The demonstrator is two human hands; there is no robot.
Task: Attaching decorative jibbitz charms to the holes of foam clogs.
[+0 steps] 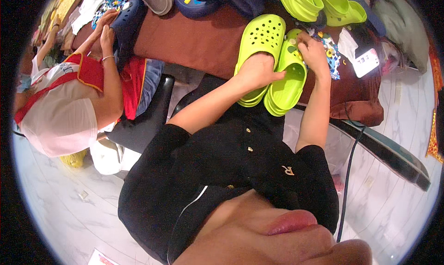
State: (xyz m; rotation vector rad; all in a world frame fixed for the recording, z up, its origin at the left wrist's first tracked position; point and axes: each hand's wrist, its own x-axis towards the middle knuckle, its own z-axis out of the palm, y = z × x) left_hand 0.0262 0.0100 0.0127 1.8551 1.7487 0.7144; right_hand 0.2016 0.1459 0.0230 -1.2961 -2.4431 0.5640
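Observation:
A pair of lime-green clogs lies side by side at the table's front edge, heels toward me. Into the opening of the left clog [266, 31] reaches my left hand [259, 71]. Its fingers are hidden inside, while the thumb sticks out toward the right clog [287, 87]. My right hand [313, 53] is at the toe of that right clog, its fingers bent and closed against the upper; what they pinch, if anything, is too small to make out. A small pale charm [292, 42] sits on the toe beside these fingers.
Small colourful charms [332, 52] lie right of my hand, near a white card [366, 63]. More lime-green clogs [303, 3] and navy clogs [196, 3] line the back of the brown-covered table [185, 40]. A co-worker [69, 98] handles a navy clog at left. A black cable [350, 172] hangs at right.

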